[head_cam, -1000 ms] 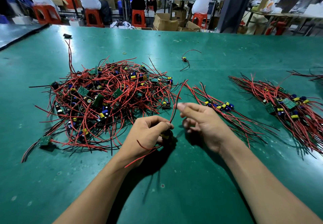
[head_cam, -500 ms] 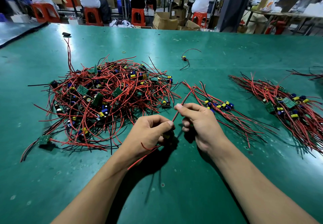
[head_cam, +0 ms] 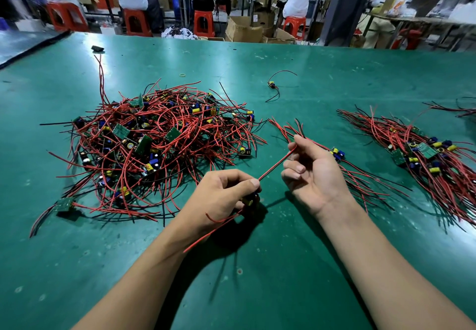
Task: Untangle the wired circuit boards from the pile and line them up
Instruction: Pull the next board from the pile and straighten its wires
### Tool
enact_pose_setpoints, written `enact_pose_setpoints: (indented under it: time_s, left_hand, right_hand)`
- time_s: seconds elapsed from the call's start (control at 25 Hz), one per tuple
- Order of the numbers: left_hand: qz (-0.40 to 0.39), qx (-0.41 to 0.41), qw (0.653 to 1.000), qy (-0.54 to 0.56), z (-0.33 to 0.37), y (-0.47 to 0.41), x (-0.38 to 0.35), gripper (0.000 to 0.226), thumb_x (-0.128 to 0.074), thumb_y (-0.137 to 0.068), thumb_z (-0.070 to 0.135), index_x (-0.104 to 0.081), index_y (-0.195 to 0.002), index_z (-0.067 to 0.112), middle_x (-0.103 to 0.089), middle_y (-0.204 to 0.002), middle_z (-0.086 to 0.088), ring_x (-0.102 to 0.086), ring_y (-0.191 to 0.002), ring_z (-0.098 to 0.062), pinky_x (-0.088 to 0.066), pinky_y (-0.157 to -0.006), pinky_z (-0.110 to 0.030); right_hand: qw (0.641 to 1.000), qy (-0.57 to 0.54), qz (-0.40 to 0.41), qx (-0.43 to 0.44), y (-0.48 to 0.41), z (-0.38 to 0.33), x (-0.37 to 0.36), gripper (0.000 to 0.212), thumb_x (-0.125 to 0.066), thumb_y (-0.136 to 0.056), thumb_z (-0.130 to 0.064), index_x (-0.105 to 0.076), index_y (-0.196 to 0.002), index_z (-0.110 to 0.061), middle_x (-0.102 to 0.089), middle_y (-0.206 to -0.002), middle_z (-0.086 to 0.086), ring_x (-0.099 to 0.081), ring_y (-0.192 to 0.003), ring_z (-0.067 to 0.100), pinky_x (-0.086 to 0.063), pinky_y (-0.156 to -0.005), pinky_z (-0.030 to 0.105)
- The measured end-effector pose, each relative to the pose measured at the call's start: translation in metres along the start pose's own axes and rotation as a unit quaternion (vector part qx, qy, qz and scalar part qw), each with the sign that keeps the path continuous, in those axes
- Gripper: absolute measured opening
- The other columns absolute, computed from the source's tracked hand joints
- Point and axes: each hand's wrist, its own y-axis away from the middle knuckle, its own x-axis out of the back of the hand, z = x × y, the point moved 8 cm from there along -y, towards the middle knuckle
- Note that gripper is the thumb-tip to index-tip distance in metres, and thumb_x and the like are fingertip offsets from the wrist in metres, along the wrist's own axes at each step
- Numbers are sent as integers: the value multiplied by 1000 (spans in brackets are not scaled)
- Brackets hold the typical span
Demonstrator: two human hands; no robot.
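left hand [head_cam: 221, 195] clenched a wired board [head_cam: 248, 201]; right hand [head_cam: 313, 172] pinched its red wire [head_cam: 275, 165]; carton [head_cam: 242, 31] lettering seemed too blurred to read.

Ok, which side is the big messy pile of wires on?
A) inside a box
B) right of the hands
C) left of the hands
C: the tangled pile lies left of the left hand, which grips a wired board; the right hand pinches its red wire beside straight bundles.
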Motion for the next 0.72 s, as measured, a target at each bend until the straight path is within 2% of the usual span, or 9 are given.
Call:
enact_pose_setpoints:
  time_s: [0.12, 0.24, 0.36, 0.4, 0.48, 0.6, 0.72]
  left_hand:
    - [-6, -2, 1000, 2, 0, 1, -1, 14, -65, -90, 9, -70, -78, 5, -65, -60, 2, -54, -47, -4, -42, -49, -13]
    - [8, -2, 1000, 5, -2, 0, 2, 15, -65, -90, 8, -71, -76, 6, -64, -60, 1, -52, -46, -3, -41, -49, -12]
    - [9, -2, 1000, 4, -2, -1, 3, 15, -66, -89, 8, -71, -75, 6, -64, -61, 0, -51, -46, -3, -41, -49, -13]
    - [9, -1, 1000, 1, -2, -1, 3, 15, -66, -89, 8, -71, -76, 6, -64, -60, 0, -51, -46, -3, -41, -49, -13]
    - [9, 1, 1000, -1, -2, -1, 4, 15, -66, -90, 8, -71, -76, 5, -64, -60, 1, -51, -46, -3, -41, -49, -13]
    - [18, 5, 1000, 5, -2, -1, 5, 14, -66, -89, 7, -71, -77, 4, -64, -60, 0, -51, -45, -3, -40, -48, -13]
    - [52, 13, 998, 29, -5, -2, 9, 14, -66, -90, 8, -71, -79, 2, -65, -61, -2, -52, -45, -5, -41, -47, -13]
  right_hand:
    - [1000, 9, -5, 9, -1, -3, 2, 29, -62, -93, -16, -59, -65, -8, -41, -55, -3, -30, -35, 5, -26, -33, 16]
    - [985, 119, 10, 126, -4, -17, 6, 20, -67, -93, -14, -63, -74, -8, -52, -56, -4, -35, -40, 5, -30, -38, 17]
    - [918, 258, 59, 297, 1, -40, 11, 15, -76, -86, -9, -67, -74, -13, -59, -62, -1, -40, -47, 8, -35, -47, 21]
    - [895, 290, 72, 331, 3, -45, 11, 14, -79, -84, -10, -69, -75, -16, -63, -67, 0, -43, -51, 9, -38, -52, 24]
    - [877, 309, 88, 358, 3, -47, 14, 14, -81, -82, -11, -71, -76, -19, -69, -74, 0, -49, -56, 7, -41, -61, 27]
    - [890, 286, 87, 345, 3, -42, 14, 17, -81, -81, -10, -69, -74, -19, -68, -72, -1, -46, -53, 9, -40, -56, 28]
    - [936, 218, 48, 271, 0, -32, 11, 13, -79, -85, -21, -68, -80, -17, -60, -63, -9, -42, -45, 8, -36, -44, 21]
